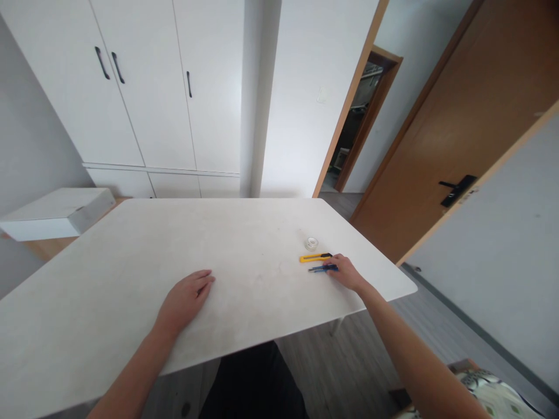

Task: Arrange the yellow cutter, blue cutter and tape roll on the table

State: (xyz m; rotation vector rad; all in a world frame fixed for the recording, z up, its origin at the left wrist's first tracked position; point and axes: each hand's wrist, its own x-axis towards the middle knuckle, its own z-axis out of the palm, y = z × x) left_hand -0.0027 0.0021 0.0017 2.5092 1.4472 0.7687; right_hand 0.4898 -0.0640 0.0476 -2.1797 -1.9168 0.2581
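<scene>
My right hand (345, 272) is on the right part of the white table (253, 302). Its fingers close over the dark end of some slim blue pens (317, 269), whose other ends point left; the exact number is hard to make out. Just beyond them lies a yellow box cutter (311, 258) with a black end close to my fingertips. Farther back is a small roll of clear tape (311, 243). My left hand (186, 298) rests palm down on the tabletop, fingers stretched loosely forward, holding nothing.
A white box (48, 212) sits on a wooden surface beyond the table's left side. White cupboards (152, 87) stand behind the table. On the right is a brown door (441, 116), and a patterned cloth (493, 393) shows at the lower right.
</scene>
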